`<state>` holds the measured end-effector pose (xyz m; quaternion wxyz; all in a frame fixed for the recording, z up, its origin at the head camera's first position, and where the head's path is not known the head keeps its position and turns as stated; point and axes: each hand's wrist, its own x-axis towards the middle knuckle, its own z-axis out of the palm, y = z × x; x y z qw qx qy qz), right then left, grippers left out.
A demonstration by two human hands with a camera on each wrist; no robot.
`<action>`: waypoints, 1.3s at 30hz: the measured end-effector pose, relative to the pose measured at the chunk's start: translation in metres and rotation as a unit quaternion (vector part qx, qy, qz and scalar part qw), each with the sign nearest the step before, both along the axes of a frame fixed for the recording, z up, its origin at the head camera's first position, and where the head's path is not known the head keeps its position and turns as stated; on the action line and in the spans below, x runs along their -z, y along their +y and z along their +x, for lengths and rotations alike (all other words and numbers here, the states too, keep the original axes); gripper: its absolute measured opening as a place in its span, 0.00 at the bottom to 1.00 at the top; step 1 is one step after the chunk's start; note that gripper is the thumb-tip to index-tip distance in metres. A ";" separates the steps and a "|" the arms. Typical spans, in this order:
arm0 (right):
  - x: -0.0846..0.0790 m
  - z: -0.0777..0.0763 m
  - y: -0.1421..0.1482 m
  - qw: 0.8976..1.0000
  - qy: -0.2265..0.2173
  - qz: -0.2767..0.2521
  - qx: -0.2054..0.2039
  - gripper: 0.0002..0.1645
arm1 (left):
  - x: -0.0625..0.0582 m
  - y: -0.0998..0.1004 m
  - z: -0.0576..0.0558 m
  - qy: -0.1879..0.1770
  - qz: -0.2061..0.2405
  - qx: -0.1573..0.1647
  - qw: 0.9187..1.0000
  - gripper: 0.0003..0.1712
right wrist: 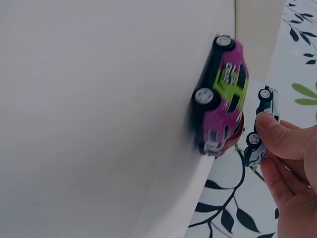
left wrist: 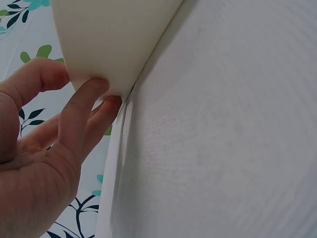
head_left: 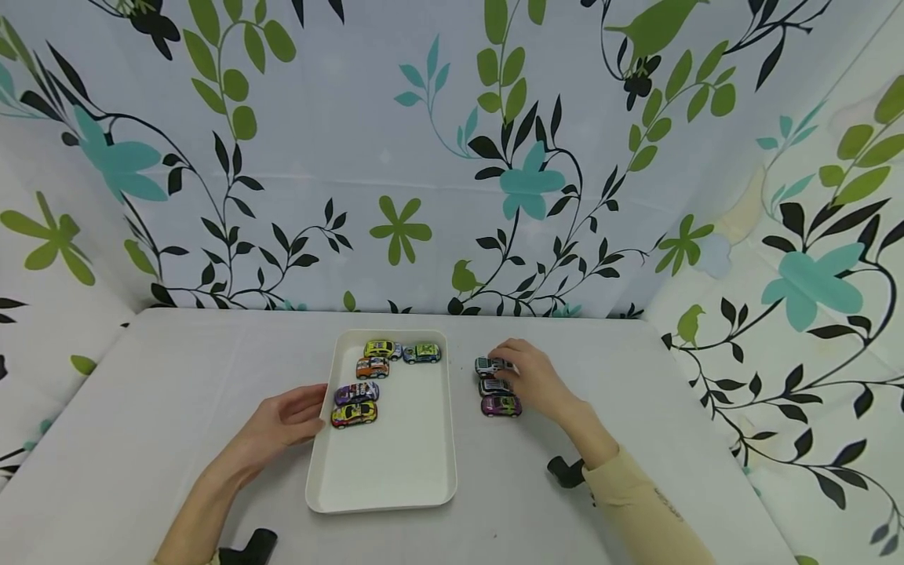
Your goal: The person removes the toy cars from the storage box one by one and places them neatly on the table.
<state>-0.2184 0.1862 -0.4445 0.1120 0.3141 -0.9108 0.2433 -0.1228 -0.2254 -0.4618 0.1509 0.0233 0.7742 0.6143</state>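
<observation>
My left hand (head_left: 282,424) holds the left edge of a white tray (head_left: 417,471), its fingertips bent against the wall in the left wrist view. Five-odd toy cars lie inside: a yellow one (head_left: 381,350) and a green one (head_left: 422,353) at the back, an orange one (head_left: 372,368), a purple one (head_left: 356,393) and a yellow-red one (head_left: 354,414). Right of the tray, my right hand (head_left: 533,380) pinches a white-and-dark toy car (right wrist: 255,154) between thumb and fingers. Nearer me stand a silver-and-dark car (head_left: 494,386) and a magenta-and-lime car (right wrist: 225,94).
A white table (head_left: 176,377) carries everything, with a leaf-patterned cloth (head_left: 318,157) hanging behind and at both sides. Black wrist mounts (head_left: 565,472) sit on my forearms, low over the table.
</observation>
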 end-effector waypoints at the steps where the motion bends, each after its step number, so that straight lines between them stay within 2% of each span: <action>1: 0.001 0.000 0.003 1.000 0.002 0.000 0.003 0.18 | 0.000 0.000 0.000 0.002 0.000 0.001 1.000 0.40; 8: 0.003 -0.001 0.023 0.999 0.004 -0.009 0.031 0.18 | 0.002 -0.001 0.000 0.008 -0.001 0.002 1.000 0.39; 18: 0.014 -0.008 0.048 0.998 0.008 -0.006 0.060 0.18 | 0.003 -0.001 0.000 0.009 -0.003 0.002 1.000 0.40; 23: 0.016 -0.009 0.053 0.998 0.003 -0.005 0.060 0.19 | 0.006 -0.001 0.000 0.010 -0.004 0.003 1.000 0.40; 39: 0.020 -0.013 0.056 0.998 -0.039 0.003 0.052 0.20 | 0.002 0.000 0.001 -0.001 -0.004 -0.002 1.000 0.40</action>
